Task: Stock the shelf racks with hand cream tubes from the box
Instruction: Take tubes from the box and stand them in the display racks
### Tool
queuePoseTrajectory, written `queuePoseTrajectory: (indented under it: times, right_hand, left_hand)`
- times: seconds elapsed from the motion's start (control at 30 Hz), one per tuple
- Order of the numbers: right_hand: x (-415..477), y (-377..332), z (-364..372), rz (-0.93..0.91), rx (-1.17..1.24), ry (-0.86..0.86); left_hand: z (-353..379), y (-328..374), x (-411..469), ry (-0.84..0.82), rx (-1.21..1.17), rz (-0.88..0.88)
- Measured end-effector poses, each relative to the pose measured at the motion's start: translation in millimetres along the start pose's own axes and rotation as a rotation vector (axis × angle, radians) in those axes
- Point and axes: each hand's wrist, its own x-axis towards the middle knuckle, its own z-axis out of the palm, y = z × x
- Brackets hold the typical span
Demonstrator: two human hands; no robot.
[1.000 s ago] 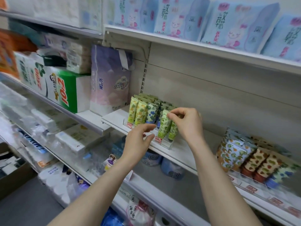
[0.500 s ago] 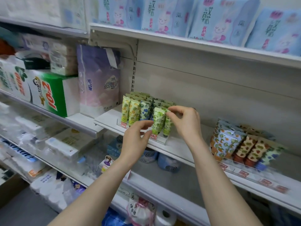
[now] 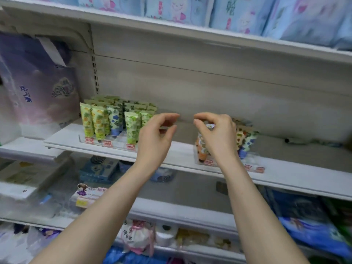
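Observation:
Green and blue patterned hand cream tubes stand upright in a clear rack on the white middle shelf. A second clear rack further right holds orange, red and green patterned tubes. My left hand hovers just right of the first rack, fingers curled and apart, holding nothing. My right hand hangs in front of the second rack's tubes, thumb and fingers close together; nothing visible between them. The box is out of view.
A purple tissue pack stands left of the first rack. Blue packs line the shelf above. Lower shelves hold blue boxes, bagged goods and paper rolls. A small dark object lies far right on the middle shelf.
Both hands left the green tubes in the first rack and moved right; my right hand now sits before the second rack. The view has swung right and closer.

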Motion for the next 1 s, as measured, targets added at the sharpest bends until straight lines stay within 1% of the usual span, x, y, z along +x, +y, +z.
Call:
queuePoseTrajectory:
  times: [0.1, 0.27, 0.4, 0.5, 0.63, 0.77, 1.0]
  right_hand:
    - [-4.5, 20.5, -36.8, 0.021, -0.042, 0.048]
    - [-20.9, 61.0, -102.1, 0.037, -0.078, 0.041]
    - [-38.6, 103.6, -162.0, 0.082, -0.161, 0.051]
    - [-53.4, 135.3, -204.3, 0.124, -0.200, 0.046]
    - [-70.5, 170.4, -252.9, 0.197, -0.252, 0.007]
    - [-82.1, 210.1, -296.6, 0.244, -0.316, -0.014]
    - [-81.4, 261.9, -328.0, 0.355, -0.338, 0.017]
  left_hand:
    - [33.7, 24.0, -2.8, -0.032, -0.050, 0.027]
    - [90.8, 66.4, -16.9, -0.079, -0.107, 0.047]
    - [151.7, 100.6, -37.6, -0.157, -0.182, 0.037]
    - [194.8, 122.4, -56.3, -0.194, -0.167, 0.067]
    - [242.5, 149.3, -83.5, -0.265, -0.199, 0.020]
    - [295.0, 171.3, -104.1, -0.315, -0.229, -0.024]
    - [355.9, 174.9, -110.8, -0.427, -0.178, -0.037]
